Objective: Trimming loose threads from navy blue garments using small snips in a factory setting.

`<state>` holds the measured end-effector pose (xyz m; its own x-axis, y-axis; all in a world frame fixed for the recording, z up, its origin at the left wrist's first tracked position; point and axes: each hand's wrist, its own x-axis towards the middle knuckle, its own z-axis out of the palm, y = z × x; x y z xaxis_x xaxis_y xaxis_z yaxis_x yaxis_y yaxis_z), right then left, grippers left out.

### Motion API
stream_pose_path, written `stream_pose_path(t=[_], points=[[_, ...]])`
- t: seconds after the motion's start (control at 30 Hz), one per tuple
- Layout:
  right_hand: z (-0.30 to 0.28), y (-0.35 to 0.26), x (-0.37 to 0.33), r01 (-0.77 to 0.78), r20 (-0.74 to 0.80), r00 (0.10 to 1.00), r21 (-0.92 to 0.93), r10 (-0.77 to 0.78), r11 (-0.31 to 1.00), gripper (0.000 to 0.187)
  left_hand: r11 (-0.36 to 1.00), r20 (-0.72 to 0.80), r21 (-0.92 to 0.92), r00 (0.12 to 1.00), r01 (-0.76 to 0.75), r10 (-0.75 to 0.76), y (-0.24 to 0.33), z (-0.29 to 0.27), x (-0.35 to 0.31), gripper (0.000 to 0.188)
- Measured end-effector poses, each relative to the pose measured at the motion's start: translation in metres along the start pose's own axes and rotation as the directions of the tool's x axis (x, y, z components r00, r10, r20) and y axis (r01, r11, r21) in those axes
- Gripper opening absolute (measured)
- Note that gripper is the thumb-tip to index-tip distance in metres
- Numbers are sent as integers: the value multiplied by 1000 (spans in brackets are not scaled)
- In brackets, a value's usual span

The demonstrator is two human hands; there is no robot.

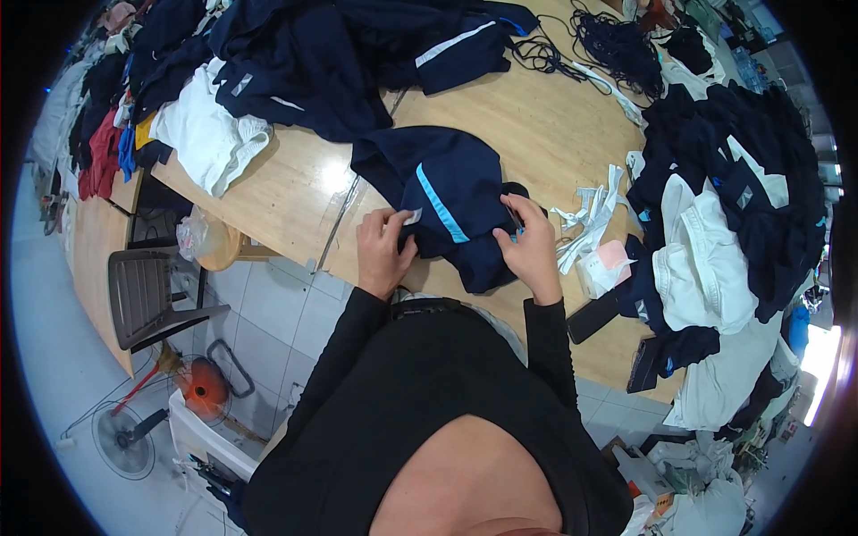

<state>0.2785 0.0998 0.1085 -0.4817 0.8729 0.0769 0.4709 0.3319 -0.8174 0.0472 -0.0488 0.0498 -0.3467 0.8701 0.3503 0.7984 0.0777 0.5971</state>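
A navy garment [474,167] with a light-blue stripe [438,201] lies bunched at the table's near edge, in front of my body. My left hand [384,252] is closed on its left near side, the fingertips pinching the fabric beside a small white tag [413,217]. At the garment's right edge is my right hand [531,252], its fingers curled. Something slim and dark, with a touch of blue close by, shows between the right thumb and forefinger. What it is I cannot make out.
Navy garments [304,62] and a white one [214,129] are heaped at the far left. Dark cords [617,49] lie far right. White strips [592,214], a small box [605,268], a black phone-like slab [593,318] and piled clothes [706,250] stand to the right. A chair [147,299] is left.
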Motion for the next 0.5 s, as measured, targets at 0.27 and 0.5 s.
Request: stream_pose_path(t=[0.27,0.5], points=[[20,38,-8,-143,-37,989,3,143,990,42,973,57,-61,974,222,-219,-13,5,-7,32],[-20,-9,-1,-304,138,796,933,590,192,5,-190,525,-828,612,527,-591,-10,-14,16,21]])
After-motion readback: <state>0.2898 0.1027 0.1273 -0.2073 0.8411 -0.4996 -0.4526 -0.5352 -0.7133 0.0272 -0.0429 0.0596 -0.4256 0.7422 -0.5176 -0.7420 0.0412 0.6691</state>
